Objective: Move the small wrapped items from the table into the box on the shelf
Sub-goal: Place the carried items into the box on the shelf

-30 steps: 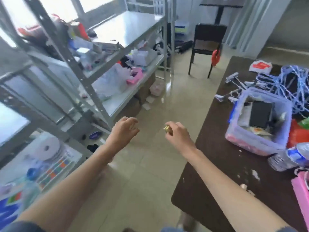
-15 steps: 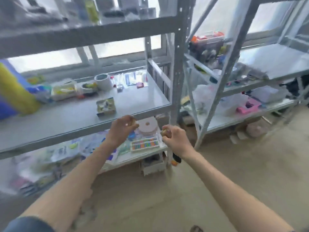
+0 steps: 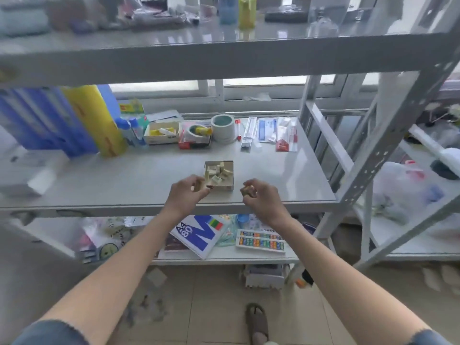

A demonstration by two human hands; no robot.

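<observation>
Daylight floods in from the windows (image 3: pixel 261 83) ahead of me; the shelf (image 3: pixel 149 178) gleams with soft glare; edges bend and smear, the left side blurred; my forearms look stretched.

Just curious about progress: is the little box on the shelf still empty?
No, the box on the shelf already holds several small pale wrapped items.

Beyond the grip, at the back of the same level, stand a yellow roll (image 3: pixel 95 120), blue folders (image 3: pixel 42 118), a white tape roll (image 3: pixel 223 127) and several flat packets (image 3: pixel 270 131). Below the grip lie 1 A4 paper ream (image 3: pixel 199 234) and an abacus (image 3: pixel 260 241). Lower still, a sandalled foot (image 3: pixel 257 324) rests on the tiled floor (image 3: pixel 204 307).
</observation>
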